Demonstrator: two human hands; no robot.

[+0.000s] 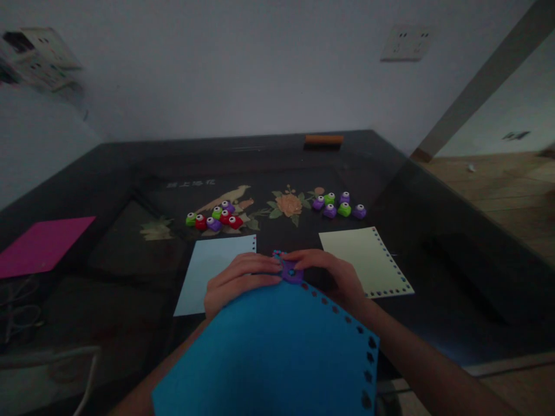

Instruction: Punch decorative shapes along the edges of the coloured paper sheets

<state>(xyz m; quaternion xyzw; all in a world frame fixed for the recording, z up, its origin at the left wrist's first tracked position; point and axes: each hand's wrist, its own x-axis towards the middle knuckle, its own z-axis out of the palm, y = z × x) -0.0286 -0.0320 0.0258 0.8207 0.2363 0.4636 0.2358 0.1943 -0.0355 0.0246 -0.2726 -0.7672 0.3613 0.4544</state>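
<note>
Head view: purple punch (pixel 292 271) on blue sheet (pixel 269 352) corner, pinched between both hands' fingers (pixel 264 270)

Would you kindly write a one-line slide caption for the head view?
Both hands, left hand and right hand, press a purple punch onto the blue sheet at its edge.

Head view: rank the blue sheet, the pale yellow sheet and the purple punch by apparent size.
1. Blue sheet, though it lies nearest the camera, which inflates it.
2. Pale yellow sheet.
3. Purple punch, pressed between both hands.
</note>
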